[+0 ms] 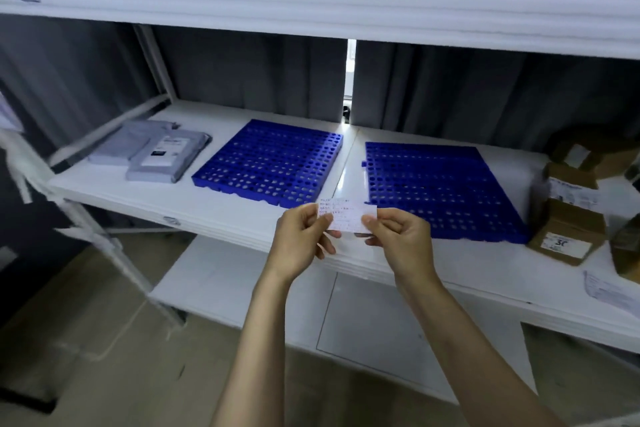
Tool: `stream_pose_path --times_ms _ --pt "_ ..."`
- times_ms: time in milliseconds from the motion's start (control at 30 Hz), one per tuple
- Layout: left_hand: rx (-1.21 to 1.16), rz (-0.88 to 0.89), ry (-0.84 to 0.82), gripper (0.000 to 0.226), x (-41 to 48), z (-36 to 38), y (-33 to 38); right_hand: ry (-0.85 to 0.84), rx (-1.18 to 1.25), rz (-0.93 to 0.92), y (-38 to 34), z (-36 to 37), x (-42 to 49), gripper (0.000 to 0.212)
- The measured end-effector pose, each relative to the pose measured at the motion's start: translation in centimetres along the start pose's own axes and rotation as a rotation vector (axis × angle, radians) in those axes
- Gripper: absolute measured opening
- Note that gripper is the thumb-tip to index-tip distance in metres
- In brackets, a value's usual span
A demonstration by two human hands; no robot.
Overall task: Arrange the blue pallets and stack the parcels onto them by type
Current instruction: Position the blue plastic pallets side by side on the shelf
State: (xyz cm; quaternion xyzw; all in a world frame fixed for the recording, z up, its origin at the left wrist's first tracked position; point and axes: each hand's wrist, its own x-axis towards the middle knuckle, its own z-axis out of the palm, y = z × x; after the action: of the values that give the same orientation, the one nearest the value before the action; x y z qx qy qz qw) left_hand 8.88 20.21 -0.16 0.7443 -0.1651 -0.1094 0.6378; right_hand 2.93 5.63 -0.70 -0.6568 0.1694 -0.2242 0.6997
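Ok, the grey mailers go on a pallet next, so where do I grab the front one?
Its near edge, from the open front, probably: the front mailer lies flat, far side overlapping another mailer, so scoop under it. Drop the slip first.

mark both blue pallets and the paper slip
left blue pallet (268,163): head view, centre of grid top.
right blue pallet (443,184): head view, centre of grid top.
paper slip (348,215): head view, middle of printed face.

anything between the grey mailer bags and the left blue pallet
Nothing visible: only a bare strip of shelf separates the grey mailer bags from the left blue pallet, whose top holds nothing. The left hand and right hand pinch a paper slip.
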Motion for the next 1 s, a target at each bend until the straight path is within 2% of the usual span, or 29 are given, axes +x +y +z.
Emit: stream_pose_path --times_ms 200,300,533,633,833,1000 --pt "0.037 0.014 0.117 0.017 1.2 -6.0 -1.4 -0.058 -0.029 0.038 0.4 6.6 1.1 0.012" --pt "0.073 0.011 0.144 0.017 2.8 -9.3 -2.5 -0.054 -0.093 0.039 1.3 10.1 2.2 0.007" --pt "0.191 0.028 0.151 0.016 8.7 -16.7 -5.2 0.067 -0.198 0.021 4.1 18.9 5.6 0.003" --pt "0.291 0.051 0.137 0.017 11.5 -18.8 -6.8 0.145 -0.344 -0.027 5.4 21.4 7.2 0.011" --pt "0.42 0.059 0.089 0.031 16.1 -20.2 -9.5 0.261 -0.591 -0.034 7.1 24.3 9.9 0.023" --pt "0.669 0.101 0.077 0.025 19.4 -20.8 -11.1 0.304 -0.743 -0.021 8.7 25.7 12.3 0.022"
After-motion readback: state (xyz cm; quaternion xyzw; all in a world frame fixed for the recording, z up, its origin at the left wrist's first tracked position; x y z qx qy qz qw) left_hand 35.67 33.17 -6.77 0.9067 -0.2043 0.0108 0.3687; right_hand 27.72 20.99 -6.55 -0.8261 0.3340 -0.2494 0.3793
